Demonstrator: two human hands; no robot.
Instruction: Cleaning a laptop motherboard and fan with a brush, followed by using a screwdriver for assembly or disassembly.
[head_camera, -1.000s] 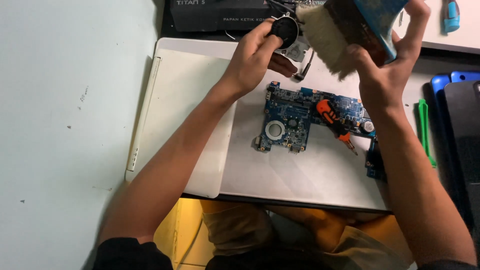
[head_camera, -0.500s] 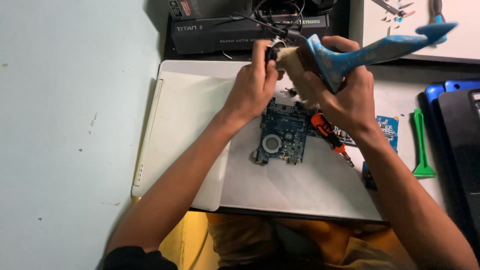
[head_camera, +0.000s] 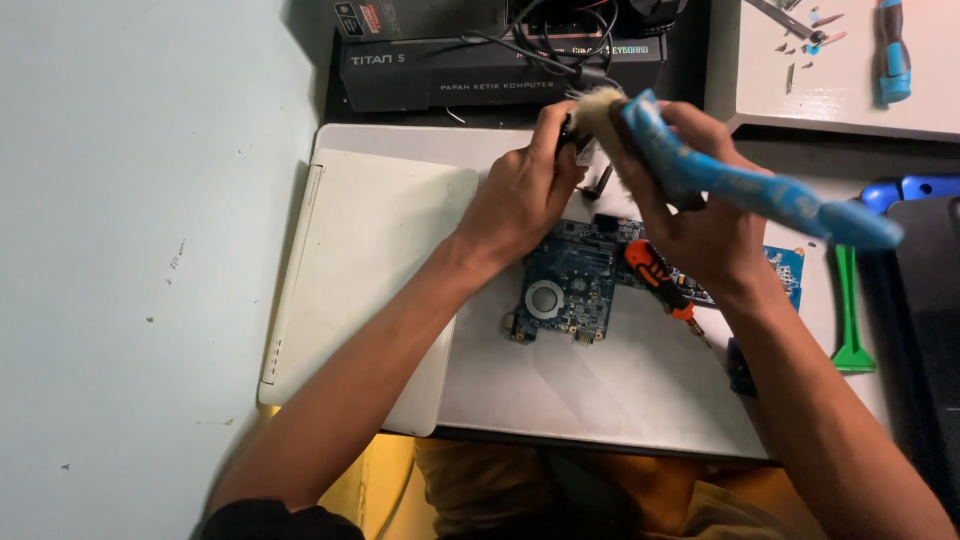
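Gripping a blue-handled brush (head_camera: 740, 185), the right hand (head_camera: 700, 235) angles its pale bristles toward 11 o'clock, against a small dark part (head_camera: 567, 135) pinched in the left hand's (head_camera: 520, 200) fingers and mostly hidden. Both hands hover above the blue circuit board (head_camera: 565, 290) at the tabletop's (head_camera: 120, 250) centre. An orange screwdriver (head_camera: 660, 280) lies partly covered at the board's 3 o'clock.

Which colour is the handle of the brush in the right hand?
The brush handle is light blue with paler patches, seen best in the head view.

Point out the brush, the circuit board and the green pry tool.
brush (head_camera: 740, 185), head view, on its blue handle
circuit board (head_camera: 565, 290), head view, on its blue face
green pry tool (head_camera: 850, 310), head view, on its shaft
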